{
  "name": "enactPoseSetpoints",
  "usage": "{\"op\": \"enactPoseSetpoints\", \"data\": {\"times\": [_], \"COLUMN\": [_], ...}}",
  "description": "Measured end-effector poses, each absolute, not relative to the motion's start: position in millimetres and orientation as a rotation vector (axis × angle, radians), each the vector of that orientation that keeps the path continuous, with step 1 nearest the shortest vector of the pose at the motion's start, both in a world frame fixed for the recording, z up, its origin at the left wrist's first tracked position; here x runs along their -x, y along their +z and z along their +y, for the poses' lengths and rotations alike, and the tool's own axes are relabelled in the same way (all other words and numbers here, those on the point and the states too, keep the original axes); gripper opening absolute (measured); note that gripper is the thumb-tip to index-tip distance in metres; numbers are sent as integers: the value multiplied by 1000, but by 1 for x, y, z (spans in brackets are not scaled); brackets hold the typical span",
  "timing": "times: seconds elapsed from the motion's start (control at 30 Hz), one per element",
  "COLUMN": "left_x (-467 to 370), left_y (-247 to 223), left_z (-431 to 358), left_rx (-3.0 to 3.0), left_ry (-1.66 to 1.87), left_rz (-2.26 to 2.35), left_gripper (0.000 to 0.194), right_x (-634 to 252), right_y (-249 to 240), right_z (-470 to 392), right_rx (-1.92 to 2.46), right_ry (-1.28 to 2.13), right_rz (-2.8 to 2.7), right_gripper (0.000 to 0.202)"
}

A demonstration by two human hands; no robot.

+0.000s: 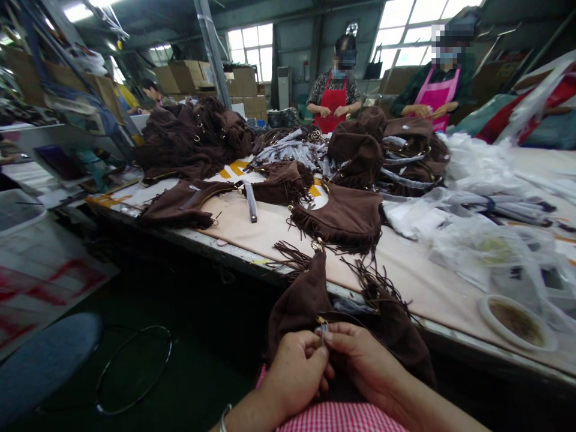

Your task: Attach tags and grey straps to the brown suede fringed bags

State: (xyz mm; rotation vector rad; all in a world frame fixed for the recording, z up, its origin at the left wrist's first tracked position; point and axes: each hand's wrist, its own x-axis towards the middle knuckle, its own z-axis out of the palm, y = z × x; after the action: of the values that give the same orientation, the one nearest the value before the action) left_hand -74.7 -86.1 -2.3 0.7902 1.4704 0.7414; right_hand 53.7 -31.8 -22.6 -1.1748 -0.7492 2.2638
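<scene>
My fingertips (324,343) cover most of the small zipper pull (322,327), and the bottom edge crops my forearms.

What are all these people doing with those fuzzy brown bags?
A person sits at a long table with a brown fringed bag in their lap. Their left hand and right hand pinch a small metal zipper pull at the bag's top edge. More brown bags lie in heaps on the table, beside clear plastic wrappers. Across it, two people in aprons handle other pieces.
</scene>
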Motion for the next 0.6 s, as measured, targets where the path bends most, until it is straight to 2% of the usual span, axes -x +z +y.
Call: {"op": "enactPoseSetpoints", "data": {"times": [0.17, 0.33, 0.6], "left_x": [87, 88, 80], "left_y": [-11, -11, -12], "left_z": [-89, -84, -79], "left_rx": [-559, -324, -202], "left_ry": [1003, 1031, 1073], "left_rz": [1508, 1354, 1315], "left_gripper": [29, 39, 31], "right_x": [-58, -60, -61], "right_y": [-24, -24, -32], "right_z": [-32, -32, -31], "right_rx": [1319, 1329, 1340], "right_ry": [2139, 2111, 2093], "right_rz": [-945, -1081, -1119], "right_gripper": [26, 29, 32]}}
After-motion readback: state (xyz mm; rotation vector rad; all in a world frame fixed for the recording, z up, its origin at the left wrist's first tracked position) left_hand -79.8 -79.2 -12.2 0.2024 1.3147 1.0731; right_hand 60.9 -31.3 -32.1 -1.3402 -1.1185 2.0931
